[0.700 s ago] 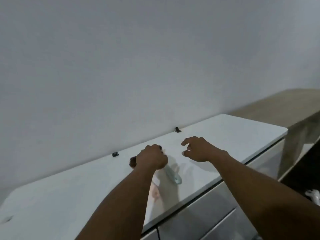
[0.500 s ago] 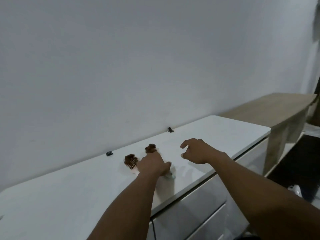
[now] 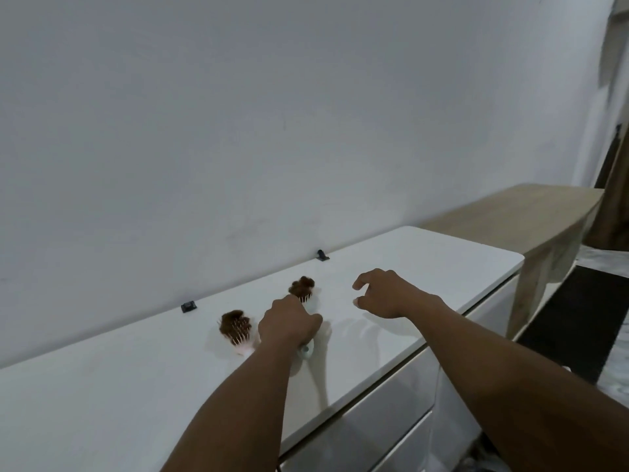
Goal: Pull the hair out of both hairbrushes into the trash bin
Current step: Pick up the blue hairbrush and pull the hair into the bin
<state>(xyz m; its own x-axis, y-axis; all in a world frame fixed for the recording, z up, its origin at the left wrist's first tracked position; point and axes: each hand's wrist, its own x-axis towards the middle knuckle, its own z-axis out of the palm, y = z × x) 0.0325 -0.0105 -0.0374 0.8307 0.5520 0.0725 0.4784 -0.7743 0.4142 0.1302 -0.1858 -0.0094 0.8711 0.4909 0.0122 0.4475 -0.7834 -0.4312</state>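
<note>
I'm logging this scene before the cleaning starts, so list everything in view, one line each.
hairbrushes: 2, pale, heads full of brown hair, one left of the other, on the white cabinet top
white cabinet: 1, glossy, with drawers, against the wall
black clips: 2, one and another at the cabinet's back edge
wooden table: 1, light brown, right of the cabinet
left hand: closed on the farther brush's handle
right hand: open, hovering, empty

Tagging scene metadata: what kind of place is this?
Probably a home bedroom or dressing area: a white drawer unit against a bare wall, two hairbrushes on top, and a wooden side table.
</note>
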